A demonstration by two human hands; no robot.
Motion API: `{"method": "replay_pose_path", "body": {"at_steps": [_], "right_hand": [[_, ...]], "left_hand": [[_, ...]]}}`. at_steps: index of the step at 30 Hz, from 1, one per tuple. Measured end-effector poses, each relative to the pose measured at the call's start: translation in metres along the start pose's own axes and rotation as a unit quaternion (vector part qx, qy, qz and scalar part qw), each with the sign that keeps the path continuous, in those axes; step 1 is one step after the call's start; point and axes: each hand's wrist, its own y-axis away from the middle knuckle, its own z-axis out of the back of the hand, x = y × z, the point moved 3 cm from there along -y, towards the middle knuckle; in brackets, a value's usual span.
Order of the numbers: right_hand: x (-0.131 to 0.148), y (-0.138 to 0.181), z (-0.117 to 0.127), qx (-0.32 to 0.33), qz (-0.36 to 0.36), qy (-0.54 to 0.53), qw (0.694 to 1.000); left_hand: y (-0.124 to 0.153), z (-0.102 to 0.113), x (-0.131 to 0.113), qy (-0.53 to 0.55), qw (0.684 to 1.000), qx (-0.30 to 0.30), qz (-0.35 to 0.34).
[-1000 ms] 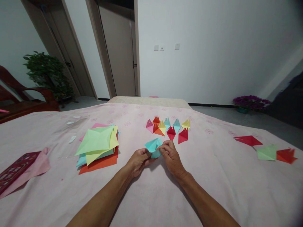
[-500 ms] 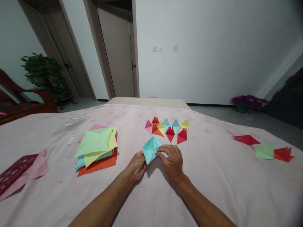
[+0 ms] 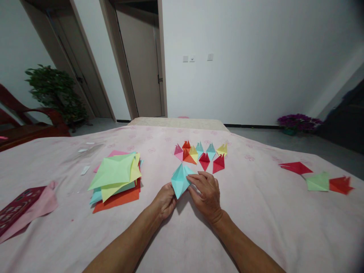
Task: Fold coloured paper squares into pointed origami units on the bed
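A light-blue sheet of folded origami paper [image 3: 179, 181] is held up between my two hands, just above the cloth. My left hand [image 3: 166, 201] grips its left edge, with the fingers behind the paper partly hidden. On the right side, my right hand [image 3: 207, 195] pinches the paper's flap between thumb and fingers. Beyond the hands stand several small folded paper pieces, among them a red one [image 3: 218, 163], a pink one [image 3: 178, 152] and a yellow one [image 3: 222, 149].
A loose stack of coloured paper [image 3: 112, 172] lies left of my hands. Farther left are a dark red box [image 3: 19, 206] and a pink cloth or paper [image 3: 42, 214]. At the right lie red [image 3: 295, 167], green [image 3: 318, 182] and orange [image 3: 340, 185] folded papers on the pink tablecloth [image 3: 256, 220].
The right fingers have shifted slightly up along the paper's right flap, which now lies flatter. The left hand stays nearly in place.
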Motion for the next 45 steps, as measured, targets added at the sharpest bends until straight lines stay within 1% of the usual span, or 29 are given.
{"method": "replay_pose_path", "body": {"at_steps": [5,7,10,13,21,26,29,33,36,40,45], "right_hand": [[-0.002,0.002,-0.001,0.007,0.023,0.003,1.0],[-0.003,0.002,-0.001,0.006,0.022,-0.001,1.0],[-0.006,0.003,-0.003,-0.001,-0.003,-0.017,1.0],[-0.008,0.003,-0.005,-0.007,-0.032,-0.047,0.998],[-0.012,0.005,-0.011,-0.029,-0.116,-0.094,0.988],[-0.009,0.006,-0.013,-0.022,-0.118,-0.104,0.987],[-0.006,0.005,-0.012,-0.022,-0.117,-0.104,0.987],[-0.006,0.005,-0.012,-0.044,-0.135,-0.109,0.984],[-0.008,0.008,-0.016,-0.051,-0.187,-0.137,0.971],[-0.009,0.012,-0.022,-0.047,-0.274,-0.191,0.941],[-0.007,0.012,-0.027,-0.03,-0.333,-0.263,0.905]], "left_hand": [[0.001,0.006,0.005,0.016,1.0,-0.018,-0.005],[0.001,0.01,0.006,0.02,0.999,-0.024,-0.008],[0.0,0.012,0.006,0.004,1.0,-0.026,-0.01],[0.001,0.01,0.005,-0.014,1.0,-0.019,-0.009],[0.003,0.008,0.006,-0.028,0.999,-0.012,-0.015],[0.004,0.007,0.007,-0.032,0.999,-0.01,-0.026],[0.003,0.006,0.007,-0.027,0.999,-0.024,-0.033],[0.001,0.007,0.007,-0.015,0.998,-0.034,-0.047],[0.0,0.008,0.007,-0.013,0.998,-0.038,-0.05],[0.0,0.006,0.009,-0.019,0.998,-0.029,-0.045],[0.003,0.001,0.009,-0.029,0.999,-0.016,-0.023]]}}
